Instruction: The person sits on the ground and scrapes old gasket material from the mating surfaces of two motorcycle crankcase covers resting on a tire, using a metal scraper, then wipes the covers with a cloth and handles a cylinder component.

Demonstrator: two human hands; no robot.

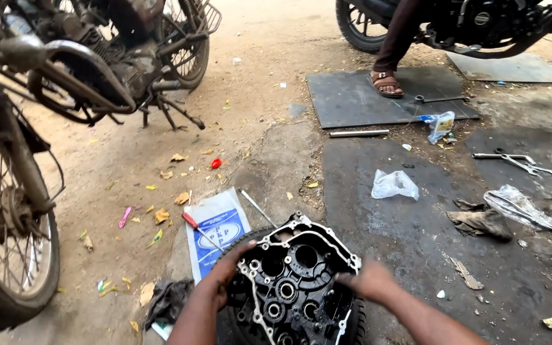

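A: Head view. The crankcase (295, 275), a black engine-case half with a pale gasket rim, sits open side up on a tyre (352, 316) laid flat on the ground. The left hand (225, 275) rests on the case's left edge, fingers curled over the rim. The right hand (368, 280) is at the right edge, fingers pointing in.

B: Does either grip close on it?

A: The left looks clasped on the rim. The right lies flat against the edge; I can't tell whether it grasps or only touches.

B: What could go wrong?

A: I judge the seat as shaky. A tyre is round and soft, so if one hand presses harder, the case may rock or slide off onto the hard ground and chip the gasket face.

B: And dirt?

A: Likely a worry. The bearings and bores face up, with sand and dry leaves all around, and grit could drop in.

B: Anything close enough to snag?

A: A red-handled screwdriver (198, 229) lies on a blue-and-white bag (222, 223) just left of the case, and a thin rod (258, 207) beside it. A dark rag (167, 300) lies near the left forearm. An elbow swing could knock them.

B: Others nearby?

A: A sandalled foot (386, 83) stands on a mat (352, 99), well apart, beside a motorbike (467, 22).
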